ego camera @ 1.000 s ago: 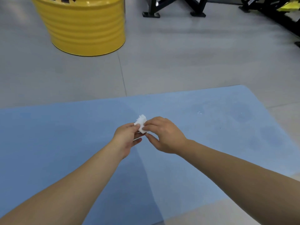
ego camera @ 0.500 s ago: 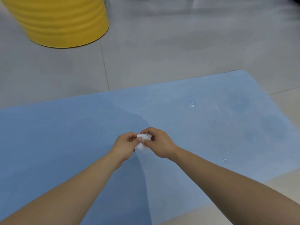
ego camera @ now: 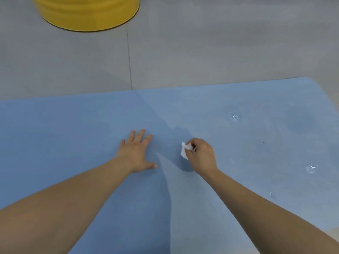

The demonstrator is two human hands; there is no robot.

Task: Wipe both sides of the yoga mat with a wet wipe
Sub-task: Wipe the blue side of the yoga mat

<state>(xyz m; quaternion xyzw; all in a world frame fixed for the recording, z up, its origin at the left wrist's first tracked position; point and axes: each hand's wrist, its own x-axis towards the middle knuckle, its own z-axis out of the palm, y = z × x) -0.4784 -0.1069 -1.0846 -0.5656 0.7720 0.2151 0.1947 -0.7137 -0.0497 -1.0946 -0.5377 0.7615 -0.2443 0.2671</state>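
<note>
A light blue yoga mat point(ego camera: 73, 129) lies flat on the grey floor and fills the lower part of the view. My left hand point(ego camera: 136, 153) rests flat on the mat near its middle, palm down, fingers spread, holding nothing. To its right my right hand point(ego camera: 201, 155) pinches a small crumpled white wet wipe point(ego camera: 185, 150), which hangs from the fingertips close to the mat surface. Whether the wipe touches the mat is unclear. A few wet, shiny spots point(ego camera: 234, 117) sit on the mat's right part.
A yellow ribbed drum point(ego camera: 88, 13) stands on the floor beyond the mat at the top left. A floor joint line point(ego camera: 129, 59) runs from the drum toward the mat's far edge. The mat's right end lies near the frame's right side.
Both hands were together on the wipe above the mat. They have parted: the left hand let go and went flat onto the mat, the right hand kept the wipe and lowered it.
</note>
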